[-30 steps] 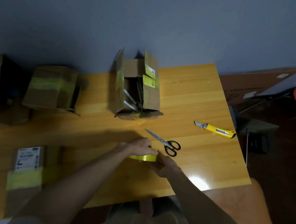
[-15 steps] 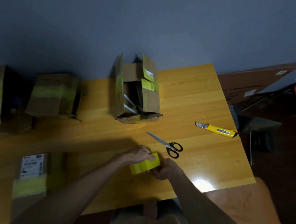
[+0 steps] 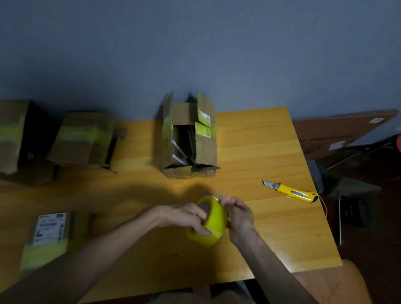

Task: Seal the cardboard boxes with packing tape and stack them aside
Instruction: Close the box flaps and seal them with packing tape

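Observation:
A yellow packing tape roll (image 3: 213, 221) is lifted a little off the wooden table (image 3: 262, 142), tilted on edge. My left hand (image 3: 185, 217) grips it from the left, fingers wrapped over its side. My right hand (image 3: 237, 216) holds the right side, with fingertips curled at the roll's top rim. Behind them an open cardboard box (image 3: 188, 139) stands with its flaps up and long metal items inside. The scissors are hidden behind my hands.
A yellow utility knife (image 3: 291, 192) lies to the right with its blade out. Taped boxes sit at the far left (image 3: 1, 135), back left (image 3: 84, 136) and near left, the last with a label (image 3: 49, 234). Flat cardboard (image 3: 338, 130) leans beyond the table's right edge.
Both hands have raised the tape roll from flat on the table and turned it onto its edge. The scissors are now covered by my hands.

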